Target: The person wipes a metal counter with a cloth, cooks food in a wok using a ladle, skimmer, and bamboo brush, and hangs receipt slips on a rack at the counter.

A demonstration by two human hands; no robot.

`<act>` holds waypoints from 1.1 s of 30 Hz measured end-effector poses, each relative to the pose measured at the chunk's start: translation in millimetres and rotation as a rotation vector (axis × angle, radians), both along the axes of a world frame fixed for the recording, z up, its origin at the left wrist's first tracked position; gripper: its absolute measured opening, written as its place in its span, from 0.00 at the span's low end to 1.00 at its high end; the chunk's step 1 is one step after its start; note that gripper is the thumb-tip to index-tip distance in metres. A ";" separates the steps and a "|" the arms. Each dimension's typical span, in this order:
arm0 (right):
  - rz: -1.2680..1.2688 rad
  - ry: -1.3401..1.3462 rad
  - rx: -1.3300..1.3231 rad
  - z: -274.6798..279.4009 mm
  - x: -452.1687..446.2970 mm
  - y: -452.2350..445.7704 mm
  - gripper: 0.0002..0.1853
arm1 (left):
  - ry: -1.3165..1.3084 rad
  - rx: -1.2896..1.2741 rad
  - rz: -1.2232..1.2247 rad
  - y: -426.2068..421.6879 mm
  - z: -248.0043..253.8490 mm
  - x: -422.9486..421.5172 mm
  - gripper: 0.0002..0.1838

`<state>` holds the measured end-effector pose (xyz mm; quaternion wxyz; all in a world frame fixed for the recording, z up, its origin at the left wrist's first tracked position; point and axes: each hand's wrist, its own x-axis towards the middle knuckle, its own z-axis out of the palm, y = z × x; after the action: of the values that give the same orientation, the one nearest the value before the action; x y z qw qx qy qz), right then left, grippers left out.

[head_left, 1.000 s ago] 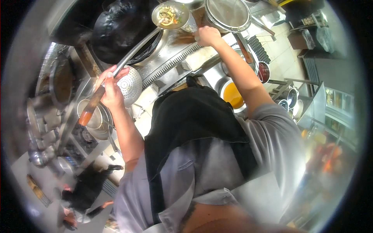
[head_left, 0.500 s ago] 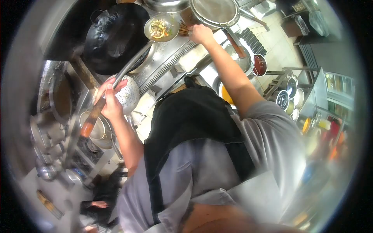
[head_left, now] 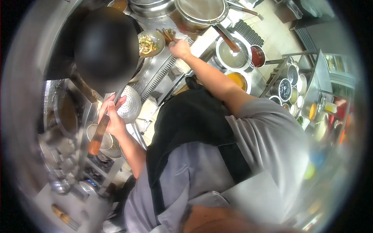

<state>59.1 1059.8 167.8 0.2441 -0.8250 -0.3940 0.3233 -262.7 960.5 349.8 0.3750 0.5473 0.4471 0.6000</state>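
Observation:
My left hand (head_left: 112, 114) is closed around the handle of a long ladle (head_left: 99, 136), near where its wooden grip meets the metal shaft. The shaft runs up behind a dark blurred patch. Past that patch, the ladle's bowl with chopped, mixed food (head_left: 149, 43) in it shows, though their join is hidden. My right hand (head_left: 180, 48) grips a bamboo brush (head_left: 167, 35), its splayed bristles beside the bowl's right edge. A dark wok (head_left: 107, 50), mostly smeared by the blur, is at the upper left. Next to my left hand lies a perforated strainer (head_left: 130, 105).
Ahead stands a large pot with a mesh-topped sieve (head_left: 202, 9). Beyond my right arm are a pot of cloudy liquid (head_left: 233, 54), a red-sauce pot (head_left: 257, 56) and a yellow-liquid bowl (head_left: 236, 80). Several containers fill a right-hand rack (head_left: 285, 89). A pot (head_left: 101, 136) sits below my left hand.
The view has shifted. Both hands keep their hold, and the ladle's handle stands steeper. A dark blur now covers the wok and the ladle bowl's left edge.

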 end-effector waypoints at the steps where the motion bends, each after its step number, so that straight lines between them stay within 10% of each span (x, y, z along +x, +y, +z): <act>1: -0.009 0.015 0.005 13.2 3.5 -0.4 0.26 | 0.001 0.002 0.008 -3.4 -1.8 -1.2 0.14; 20: -0.056 -0.057 0.030 42.4 28.9 63.9 0.22 | -0.005 -0.333 -0.037 -38.0 -19.5 38.5 0.14; 33: 0.483 -0.274 -0.166 3.9 28.7 122.7 0.28 | -0.080 -0.509 -0.018 -3.2 -100.4 89.2 0.15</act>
<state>87.9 1182.5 171.7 0.0361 -0.7604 -0.5806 0.2887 -173.5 957.3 249.4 0.5232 0.4151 0.5639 0.4859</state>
